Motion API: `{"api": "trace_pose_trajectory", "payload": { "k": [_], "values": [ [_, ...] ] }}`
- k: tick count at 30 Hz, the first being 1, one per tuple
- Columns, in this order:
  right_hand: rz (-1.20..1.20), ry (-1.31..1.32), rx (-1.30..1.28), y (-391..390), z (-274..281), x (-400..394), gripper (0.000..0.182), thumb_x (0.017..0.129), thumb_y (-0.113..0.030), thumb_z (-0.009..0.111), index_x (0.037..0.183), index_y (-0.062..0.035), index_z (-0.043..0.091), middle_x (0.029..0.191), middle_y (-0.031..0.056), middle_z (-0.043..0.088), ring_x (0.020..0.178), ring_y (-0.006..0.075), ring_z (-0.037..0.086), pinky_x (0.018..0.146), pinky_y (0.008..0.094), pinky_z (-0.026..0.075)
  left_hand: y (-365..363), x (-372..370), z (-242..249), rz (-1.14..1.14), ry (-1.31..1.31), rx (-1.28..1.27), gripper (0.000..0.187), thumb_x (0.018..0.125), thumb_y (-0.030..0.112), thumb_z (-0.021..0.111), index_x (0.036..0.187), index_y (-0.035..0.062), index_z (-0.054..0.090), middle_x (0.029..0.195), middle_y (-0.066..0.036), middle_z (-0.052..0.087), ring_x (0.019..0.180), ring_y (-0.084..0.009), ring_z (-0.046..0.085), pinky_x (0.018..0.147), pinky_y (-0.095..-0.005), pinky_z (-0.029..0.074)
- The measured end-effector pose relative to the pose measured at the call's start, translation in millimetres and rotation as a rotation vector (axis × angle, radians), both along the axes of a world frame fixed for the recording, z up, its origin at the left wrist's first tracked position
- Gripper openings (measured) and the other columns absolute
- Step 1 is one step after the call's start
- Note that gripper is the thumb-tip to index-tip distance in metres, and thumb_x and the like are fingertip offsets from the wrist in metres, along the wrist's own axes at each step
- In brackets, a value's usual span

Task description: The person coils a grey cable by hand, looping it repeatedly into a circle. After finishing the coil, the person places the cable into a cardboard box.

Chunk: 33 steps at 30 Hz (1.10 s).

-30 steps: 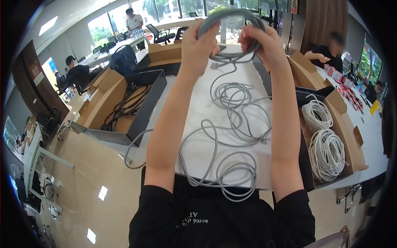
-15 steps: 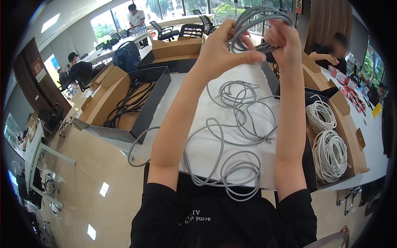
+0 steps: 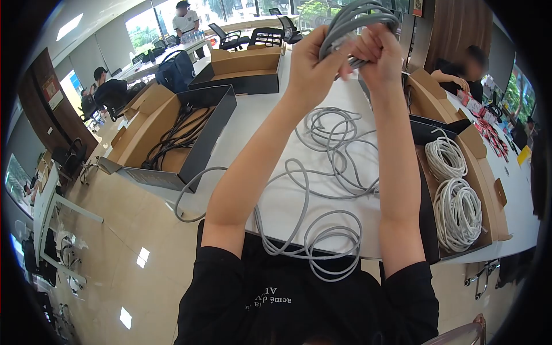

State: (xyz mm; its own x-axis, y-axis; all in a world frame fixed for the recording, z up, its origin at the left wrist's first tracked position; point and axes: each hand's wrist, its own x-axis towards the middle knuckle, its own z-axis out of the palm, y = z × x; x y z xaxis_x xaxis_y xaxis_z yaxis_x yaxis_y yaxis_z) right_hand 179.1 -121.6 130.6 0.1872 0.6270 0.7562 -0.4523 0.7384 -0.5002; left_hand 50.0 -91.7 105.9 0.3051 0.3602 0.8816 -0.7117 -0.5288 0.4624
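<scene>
A coiled grey network cable is held up at the top of the view. My left hand grips the left side of the loops, its thumb laid across them. My right hand has its fingers curled at the lower right of the same coil. A small clear plug seems to show between the hands, partly hidden. Below my forearms, more grey cable lies in loose loops on the white table. Some of its loops hang over the near edge, against my black shirt.
To the left, an open box holds black cables. Another open box stands behind it, beside a dark blue backpack. At right, an open box contains bundled white cables. Several people are farther off.
Both hands have drawn closer together around the coil and shifted slightly. The left thumb has folded in against the loops. The loose cable on the table lies nearly the same.
</scene>
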Motion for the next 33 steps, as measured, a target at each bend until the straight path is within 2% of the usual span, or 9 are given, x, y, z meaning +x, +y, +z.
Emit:
{"api": "trace_pose_trajectory", "payload": {
  "k": [4, 7, 10, 11, 14, 15, 19, 22, 33],
  "values": [
    [0.096, -0.104, 0.011, 12.6, -7.3, 8.7, 0.010, 0.078, -0.011, 0.059, 0.069, -0.0061, 0.056, 0.053, -0.0005, 0.038, 0.047, 0.0099, 0.033, 0.048, 0.0264, 0.029, 5.4, -4.7, 3.6, -0.078, 0.033, -0.026, 0.014, 0.082, 0.015, 0.058, 0.079, 0.0013, 0.056, 0.051, 0.001, 0.047, 0.043, -0.0039, 0.043, 0.041, -0.0183, 0.031],
    [-0.066, -0.129, -0.096, 13.4, -6.7, 8.2, 0.013, 0.073, -0.009, 0.066, 0.082, -0.0029, 0.060, 0.072, 0.0084, 0.058, 0.064, 0.0188, 0.057, 0.060, 0.0310, 0.046, 4.4, -9.2, 10.7, 0.215, 0.068, 0.057, 0.016, 0.080, 0.014, 0.057, 0.078, -0.0010, 0.055, 0.052, -0.001, 0.046, 0.046, -0.0090, 0.043, 0.044, -0.0230, 0.034],
    [-0.517, -0.300, -0.038, 14.5, -5.7, 8.8, 0.024, 0.079, -0.008, 0.057, 0.102, -0.0046, 0.054, 0.080, 0.0051, 0.056, 0.077, 0.0133, 0.059, 0.071, 0.0247, 0.049, -10.3, -26.5, 22.5, 0.668, 0.234, 0.279, 0.017, 0.078, 0.014, 0.058, 0.078, -0.0025, 0.054, 0.055, -0.008, 0.051, 0.049, -0.0194, 0.049, 0.049, -0.0282, 0.039],
    [-0.529, -0.385, 0.000, 13.7, -6.2, 21.0, 0.046, 0.073, -0.007, 0.061, 0.117, -0.0077, 0.048, 0.100, 0.0076, 0.057, 0.092, 0.0170, 0.058, 0.080, 0.0288, 0.047, -13.9, -31.6, 24.2, 0.843, 0.316, 0.374, 0.018, 0.076, 0.014, 0.059, 0.079, -0.0030, 0.054, 0.056, -0.011, 0.053, 0.051, -0.0234, 0.051, 0.051, -0.0302, 0.041],
    [-1.204, -0.788, 0.340, -9.3, 8.1, 4.1, 0.059, 0.066, -0.005, 0.066, 0.121, -0.0099, 0.046, 0.113, 0.0072, 0.055, 0.101, 0.0213, 0.055, 0.085, 0.0315, 0.044, 0.1, -27.8, 16.8, 0.935, 0.366, 0.463, 0.019, 0.077, 0.015, 0.057, 0.082, -0.0033, 0.051, 0.058, -0.015, 0.050, 0.050, -0.0247, 0.048, 0.051, -0.0346, 0.039],
    [-1.385, -0.970, 0.471, -12.4, 10.6, 5.2, 0.063, 0.060, -0.010, 0.070, 0.118, -0.0103, 0.048, 0.112, 0.0109, 0.054, 0.103, 0.0296, 0.052, 0.083, 0.0366, 0.045, 3.5, -27.0, 15.0, 0.975, 0.395, 0.479, 0.019, 0.076, 0.014, 0.057, 0.081, -0.0036, 0.052, 0.060, -0.016, 0.052, 0.053, -0.0273, 0.050, 0.053, -0.0358, 0.041],
    [-1.028, -1.343, 0.216, -21.4, -5.5, -17.5, 0.054, 0.062, -0.010, 0.068, 0.112, -0.0060, 0.050, 0.107, 0.0118, 0.054, 0.102, 0.0286, 0.052, 0.089, 0.0408, 0.039, 14.0, -23.4, 3.7, 1.069, 0.572, 0.515, 0.018, 0.074, 0.014, 0.058, 0.078, -0.0040, 0.056, 0.067, -0.020, 0.058, 0.065, -0.0338, 0.058, 0.060, -0.0395, 0.045],
    [-1.492, -1.526, 0.203, -18.9, -14.4, -35.3, 0.047, 0.060, -0.005, 0.066, 0.104, -0.0056, 0.051, 0.101, 0.0107, 0.053, 0.095, 0.0296, 0.052, 0.082, 0.0366, 0.041, 22.0, -17.4, -0.8, 1.131, 0.679, 0.582, 0.016, 0.073, 0.013, 0.060, 0.074, -0.0024, 0.059, 0.066, -0.018, 0.059, 0.065, -0.0340, 0.059, 0.061, -0.0402, 0.047],
    [-1.263, -1.518, 0.017, 3.0, -12.9, 6.8, 0.013, 0.066, -0.011, 0.063, 0.072, 0.0003, 0.060, 0.069, 0.0138, 0.060, 0.067, 0.0290, 0.057, 0.065, 0.0372, 0.044, 25.4, -16.1, -0.7, 1.008, 0.599, 0.616, 0.016, 0.074, 0.018, 0.060, 0.077, 0.0034, 0.056, 0.064, -0.014, 0.056, 0.062, -0.0274, 0.056, 0.055, -0.0370, 0.042]
  ]
}}
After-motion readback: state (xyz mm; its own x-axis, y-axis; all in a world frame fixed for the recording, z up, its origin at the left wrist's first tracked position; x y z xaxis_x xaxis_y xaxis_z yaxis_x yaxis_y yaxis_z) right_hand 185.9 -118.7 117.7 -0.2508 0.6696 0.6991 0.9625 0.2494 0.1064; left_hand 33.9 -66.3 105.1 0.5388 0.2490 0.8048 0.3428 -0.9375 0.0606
